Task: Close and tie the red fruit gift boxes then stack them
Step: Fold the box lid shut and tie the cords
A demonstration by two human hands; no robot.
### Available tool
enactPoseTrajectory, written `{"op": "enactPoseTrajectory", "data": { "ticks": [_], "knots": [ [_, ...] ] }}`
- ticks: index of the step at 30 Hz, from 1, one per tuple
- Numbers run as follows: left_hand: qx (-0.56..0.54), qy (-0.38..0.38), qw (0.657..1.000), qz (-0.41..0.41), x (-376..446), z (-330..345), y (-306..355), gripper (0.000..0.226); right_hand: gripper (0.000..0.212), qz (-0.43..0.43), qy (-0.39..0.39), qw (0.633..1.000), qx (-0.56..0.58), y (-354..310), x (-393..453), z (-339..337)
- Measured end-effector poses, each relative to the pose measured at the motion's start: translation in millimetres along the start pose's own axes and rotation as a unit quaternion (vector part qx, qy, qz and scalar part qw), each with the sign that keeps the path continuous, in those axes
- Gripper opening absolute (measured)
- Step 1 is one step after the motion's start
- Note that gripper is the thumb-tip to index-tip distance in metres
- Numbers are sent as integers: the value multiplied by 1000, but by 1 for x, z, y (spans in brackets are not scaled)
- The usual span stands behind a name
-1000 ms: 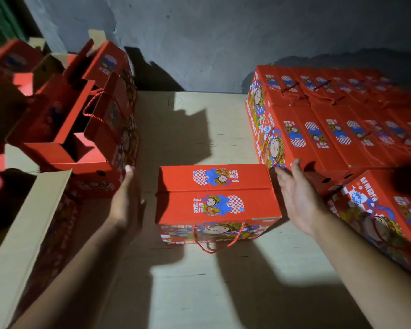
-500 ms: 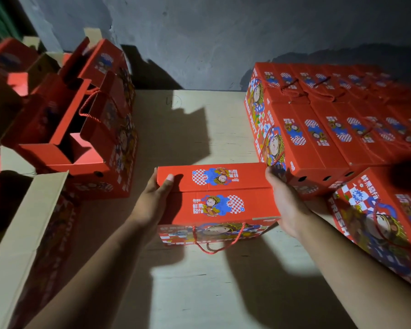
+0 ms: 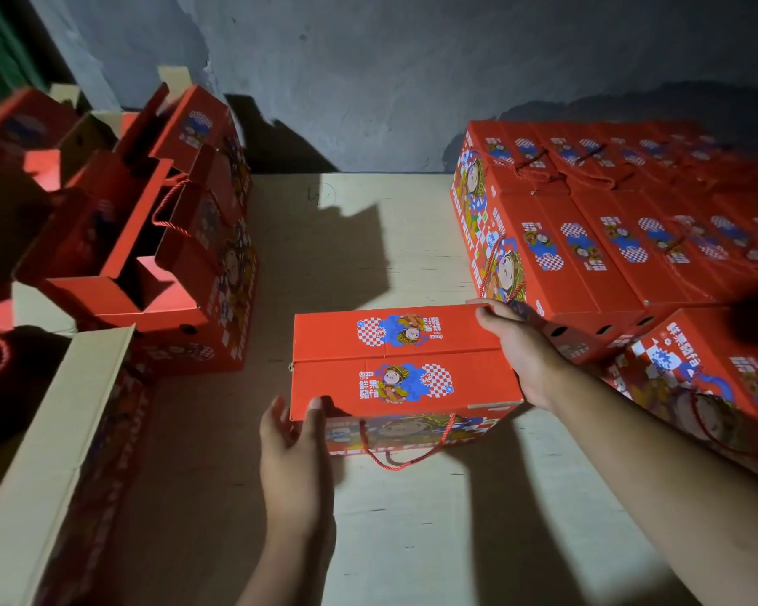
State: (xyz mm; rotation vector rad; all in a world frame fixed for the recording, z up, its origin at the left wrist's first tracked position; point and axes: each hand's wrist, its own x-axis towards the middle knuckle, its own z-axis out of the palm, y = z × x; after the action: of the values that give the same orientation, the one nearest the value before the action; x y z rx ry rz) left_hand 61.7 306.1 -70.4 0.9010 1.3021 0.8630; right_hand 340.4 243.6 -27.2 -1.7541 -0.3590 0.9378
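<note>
Hands grip closed red box; contents hidden.

Looks like a packing or storage room, not a home. Rough bare grey wall, dim light with hard shadows, plain board work surface. Dozens of identical closed red gift boxes stacked right, open ones left, brown carton beside them.
</note>
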Motion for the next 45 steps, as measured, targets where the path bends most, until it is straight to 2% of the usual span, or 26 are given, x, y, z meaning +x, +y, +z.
{"op": "enactPoseTrajectory", "data": {
  "ticks": [2, 6, 10, 12, 14, 16, 20, 23, 26, 30, 31, 34, 37, 40, 43, 45],
  "knots": [
    [-26, 3, 1000, 9, 4, 3, 4, 57, 26, 2, -2, 1000, 10, -1, -2, 0],
    [-10, -15, 999, 30, 18, 3, 8, 62, 15, -14, 9, 1000, 16, 10, -8, -6],
    [-2, -11, 999, 46, 29, 5, 19, 67, 21, -50, 39, 998, 28, 35, -27, -13],
    [49, -20, 994, 96, 25, 9, 22, 54, 22, -58, 59, 996, 33, 47, -49, -12],
    [103, -64, 982, 145, 12, 16, 20, 39, 22, -56, 76, 995, 36, 60, -76, -10],
    [114, -110, 975, 155, -2, 26, 16, 40, 28, -40, 83, 996, 22, 71, -103, -5],
    [99, -173, 971, 131, -19, 43, 10, 42, 30, 18, 128, 991, 32, 90, -150, 13],
    [94, -177, 975, 97, -20, 50, 8, 37, 35, 28, 162, 986, -39, 99, -178, 28],
    [43, -184, 981, 50, -21, 53, 9, 41, 34, 30, 149, 985, -80, 106, -184, 33],
    [23, -172, 985, 22, -24, 53, 11, 41, 8, 49, 136, 987, -77, 95, -167, 25],
    [23, -156, 987, 8, -25, 52, 10, 42, 13, 61, 131, 988, -62, 90, -161, 22],
    [33, -121, 991, -50, -23, 44, 9, 60, 51, 149, 102, 982, 51, 69, -142, 19],
    [78, -140, 985, -70, -16, 39, 14, 64, 61, 216, 64, 966, 127, 52, -123, 15],
    [105, -158, 980, -65, -11, 37, 28, 53, 37, 190, 46, 970, 143, 41, -109, 12],
    [96, -108, 989, -29, -7, 35, 53, 33, 6, 95, 105, 970, 196, 31, -98, 11],
    [40, -100, 994, -6, -8, 36, 77, 32, 8, 33, 144, 963, 224, 20, -97, 12]
  ]
}}
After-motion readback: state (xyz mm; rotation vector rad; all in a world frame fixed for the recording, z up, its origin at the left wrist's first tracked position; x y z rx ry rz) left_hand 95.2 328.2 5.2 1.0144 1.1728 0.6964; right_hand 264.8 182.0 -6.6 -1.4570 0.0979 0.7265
